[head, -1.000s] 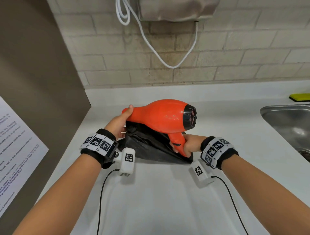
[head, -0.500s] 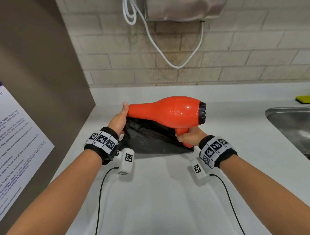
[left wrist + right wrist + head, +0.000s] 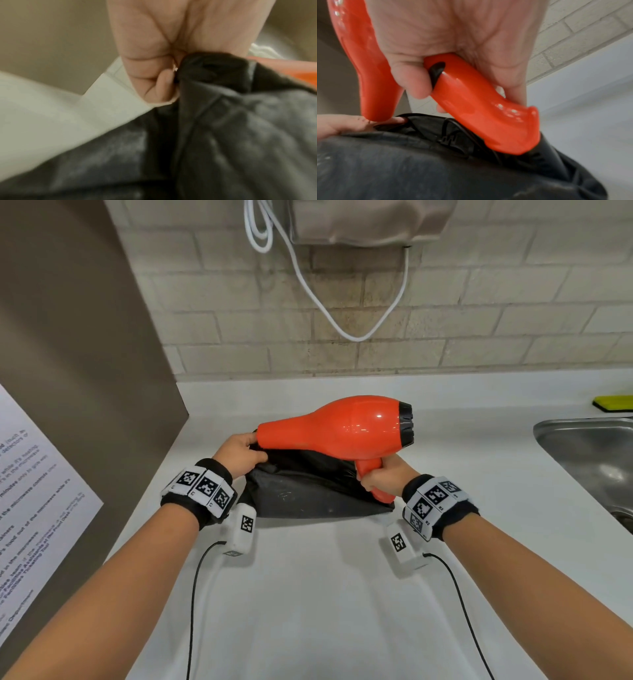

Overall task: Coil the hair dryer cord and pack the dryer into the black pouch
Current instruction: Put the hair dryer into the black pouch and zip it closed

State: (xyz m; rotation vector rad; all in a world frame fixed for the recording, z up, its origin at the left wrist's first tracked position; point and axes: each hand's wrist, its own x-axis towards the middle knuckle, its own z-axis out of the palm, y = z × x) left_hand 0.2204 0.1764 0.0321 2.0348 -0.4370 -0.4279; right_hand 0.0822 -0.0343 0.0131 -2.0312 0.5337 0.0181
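An orange hair dryer (image 3: 346,429) with a black rear grille hangs level above the black pouch (image 3: 308,494) on the white counter. My right hand (image 3: 380,479) grips the dryer's handle (image 3: 471,108), whose lower end sits in the pouch mouth. My left hand (image 3: 239,453) pinches the pouch rim (image 3: 205,65) under the dryer's nozzle and holds the mouth open. Inside the pouch (image 3: 436,162) lies the dark cord (image 3: 452,136), only partly seen.
A steel sink (image 3: 589,453) is set into the counter (image 3: 325,594) at the right, with a yellow sponge (image 3: 613,402) behind it. A brown panel (image 3: 68,371) with a printed sheet stands at the left. A white cable (image 3: 342,313) hangs on the brick wall.
The dryer has swung so its rear grille points right. My left hand has left the nozzle and now pinches the pouch rim; the handle has sunk into the pouch mouth.
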